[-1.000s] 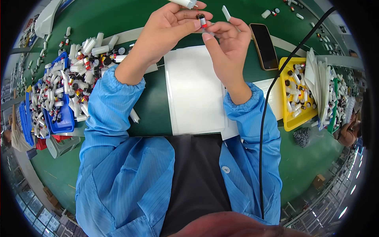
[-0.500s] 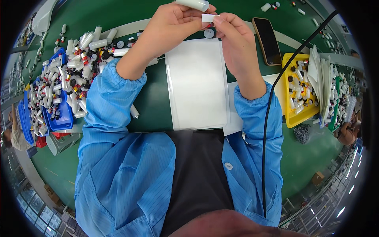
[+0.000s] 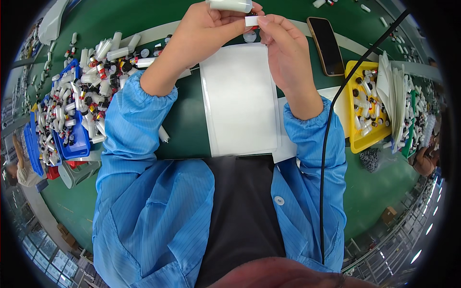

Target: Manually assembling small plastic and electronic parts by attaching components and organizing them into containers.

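Both of my hands meet over the far end of a stack of white sheets (image 3: 240, 101). Across the fingers of my left hand (image 3: 207, 26) lies a whitish translucent cylinder (image 3: 231, 5), partly cut off by the top edge of the view. My right hand (image 3: 283, 45) pinches a small white rectangular piece (image 3: 251, 21) between thumb and fingers. The left thumb reaches to that piece's other end. Just below it shows a bit of red, mostly hidden by the fingers. A round, clear greyish disc (image 3: 249, 36) shows beside the right fingertips.
A large heap of white cylinders (image 3: 103, 81) with dark and red ends spreads on the left, partly over blue trays (image 3: 76, 149). To the right are a phone (image 3: 326, 47), a yellow tray (image 3: 357, 145) of similar parts and a black cable (image 3: 322, 182) crossing my right arm.
Both hands and the white rectangular piece have shifted very slightly. More of the whitish cylinder's side shows, and the clear disc appears a little higher and further left. The grips look the same.
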`<state>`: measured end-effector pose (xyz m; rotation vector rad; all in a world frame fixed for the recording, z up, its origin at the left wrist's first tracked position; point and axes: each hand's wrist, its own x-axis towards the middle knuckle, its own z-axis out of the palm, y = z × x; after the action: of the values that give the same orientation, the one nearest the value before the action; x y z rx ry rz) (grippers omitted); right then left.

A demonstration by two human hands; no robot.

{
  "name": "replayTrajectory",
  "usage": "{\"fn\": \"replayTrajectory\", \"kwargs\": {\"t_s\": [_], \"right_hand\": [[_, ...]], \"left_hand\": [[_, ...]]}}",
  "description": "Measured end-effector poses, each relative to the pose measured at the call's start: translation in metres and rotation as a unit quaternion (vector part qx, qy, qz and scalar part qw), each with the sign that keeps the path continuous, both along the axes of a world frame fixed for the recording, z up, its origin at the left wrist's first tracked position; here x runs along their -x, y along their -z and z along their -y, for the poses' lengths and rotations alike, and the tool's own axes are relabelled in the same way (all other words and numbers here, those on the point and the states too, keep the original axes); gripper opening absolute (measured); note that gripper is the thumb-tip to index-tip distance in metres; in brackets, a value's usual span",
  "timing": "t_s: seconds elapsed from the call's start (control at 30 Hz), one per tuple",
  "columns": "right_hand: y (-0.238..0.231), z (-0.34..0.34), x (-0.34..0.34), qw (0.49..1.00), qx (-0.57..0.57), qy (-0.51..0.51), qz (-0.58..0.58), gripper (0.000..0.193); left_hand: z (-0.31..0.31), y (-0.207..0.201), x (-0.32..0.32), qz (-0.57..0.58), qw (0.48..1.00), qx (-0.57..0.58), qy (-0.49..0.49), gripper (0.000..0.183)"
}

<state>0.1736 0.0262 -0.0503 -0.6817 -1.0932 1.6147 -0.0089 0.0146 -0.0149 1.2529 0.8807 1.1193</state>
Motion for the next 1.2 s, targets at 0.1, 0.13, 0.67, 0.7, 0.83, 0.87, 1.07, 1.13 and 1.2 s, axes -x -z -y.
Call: {"fn": "replayTrajectory", "kwargs": {"t_s": [0.1, 0.13, 0.67, 0.7, 0.83, 0.87, 1.07, 1.13, 1.2], "right_hand": [[0.002, 0.001, 0.001, 1.000, 0.010, 0.015, 0.000, 0.016], [0.001, 0.001, 0.002, 1.000, 0.008, 0.021, -0.005, 0.016], [0.001, 0.000, -0.002, 0.976, 0.113, -0.117, -0.147, 0.026], [0.000, 0.000, -0.002, 0.961, 0.133, -0.171, -0.172, 0.028], [-0.014, 0.006, 0.004, 0.972, 0.119, -0.146, -0.138, 0.025], [-0.005, 0.001, 0.002, 0.982, 0.085, -0.134, -0.099, 0.026], [0.014, 0.026, 0.024, 0.790, -0.396, 0.016, 0.468, 0.020], [0.024, 0.028, 0.030, 0.740, -0.428, 0.013, 0.519, 0.016], [0.028, 0.024, 0.033, 0.719, -0.430, 0.004, 0.547, 0.011]], "left_hand": [[0.004, -0.013, 0.002, -0.112, 0.992, -0.053, -0.008, 0.025], [0.003, -0.010, 0.005, -0.107, 0.992, -0.066, 0.004, 0.025], [0.012, -0.053, -0.019, 0.046, 0.991, 0.115, -0.054, 0.025], [0.015, -0.054, -0.020, 0.068, 0.988, 0.128, -0.042, 0.026], [0.026, -0.033, 0.010, -0.070, 0.994, -0.083, 0.027, 0.034], [0.026, -0.045, 0.016, -0.150, 0.982, -0.114, 0.019, 0.035], [-0.027, -0.091, 0.129, -0.417, 0.906, -0.055, -0.055, 0.035], [-0.069, -0.078, 0.181, -0.545, 0.838, -0.026, -0.002, 0.042], [-0.108, -0.044, 0.205, -0.620, 0.780, -0.073, 0.035, 0.046]]}}
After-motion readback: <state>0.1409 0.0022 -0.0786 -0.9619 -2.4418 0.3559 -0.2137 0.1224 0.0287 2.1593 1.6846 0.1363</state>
